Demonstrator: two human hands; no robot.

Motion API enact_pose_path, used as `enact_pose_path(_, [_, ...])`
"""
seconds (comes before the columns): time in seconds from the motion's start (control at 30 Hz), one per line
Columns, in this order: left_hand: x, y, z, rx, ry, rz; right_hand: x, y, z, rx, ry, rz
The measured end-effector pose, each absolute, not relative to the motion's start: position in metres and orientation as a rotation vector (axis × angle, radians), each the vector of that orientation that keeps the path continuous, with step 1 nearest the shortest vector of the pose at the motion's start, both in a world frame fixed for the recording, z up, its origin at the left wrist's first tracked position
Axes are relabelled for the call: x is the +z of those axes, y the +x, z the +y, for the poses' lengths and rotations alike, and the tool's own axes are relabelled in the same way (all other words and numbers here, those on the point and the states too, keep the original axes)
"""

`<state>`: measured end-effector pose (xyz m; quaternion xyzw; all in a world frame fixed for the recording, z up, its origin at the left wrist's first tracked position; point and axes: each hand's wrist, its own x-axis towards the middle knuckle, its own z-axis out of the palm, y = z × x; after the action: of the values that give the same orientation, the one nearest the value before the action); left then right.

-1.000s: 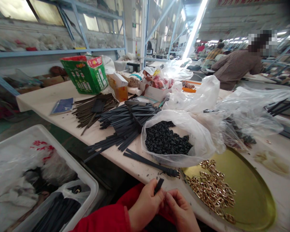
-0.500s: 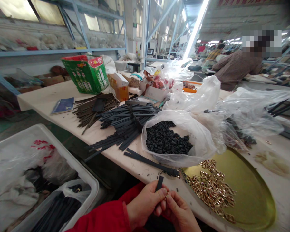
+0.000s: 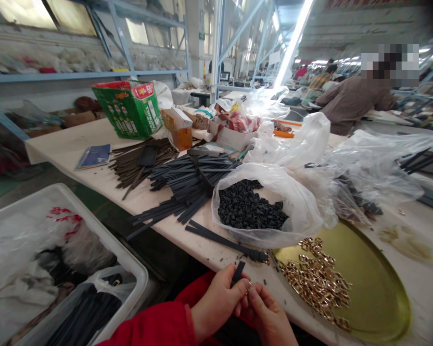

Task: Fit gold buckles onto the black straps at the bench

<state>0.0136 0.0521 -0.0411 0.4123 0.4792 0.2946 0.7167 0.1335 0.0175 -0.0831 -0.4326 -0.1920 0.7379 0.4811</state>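
Note:
My left hand (image 3: 222,298) is closed round a short black strap (image 3: 238,272), whose end sticks up between thumb and fingers. Against it, my right hand (image 3: 267,310) pinches a small gold buckle (image 3: 249,284), mostly covered by the fingertips. Both thumbs nearly meet at the table's front edge. Just beyond them lies a bunch of black straps (image 3: 225,240) with buckles at its near end. To the right, a gold oval tray (image 3: 378,288) bears a heap of gold buckles (image 3: 319,278). A clear plastic bag (image 3: 303,218) stands open behind, holding many small black loops (image 3: 250,206).
Piles of black straps (image 3: 187,180) and brown straps (image 3: 137,161) lie farther back, near a green carton (image 3: 128,110) and a blue booklet (image 3: 94,156). A white bin (image 3: 140,274) with bagged straps stands at left. A co-worker (image 3: 357,98) leans over at the back right.
My hands stay in nearly the same place, with only a slight shift of the fingers at the strap and buckle. The co-worker's arm at the back has moved a little.

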Motion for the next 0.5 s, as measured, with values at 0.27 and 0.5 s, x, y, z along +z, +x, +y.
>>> enact_pose_path(0.27, [-0.027, 0.003, 0.052, 0.560, 1.649, 1.238, -0.083, 0.134, 0.011, 1.457, -1.383, -0.715])
enact_pose_path(0.5, [-0.026, 0.005, 0.053, 0.388, 1.860, 1.289, -0.083, 0.136, 0.009, 1.591, -1.281, -0.698])
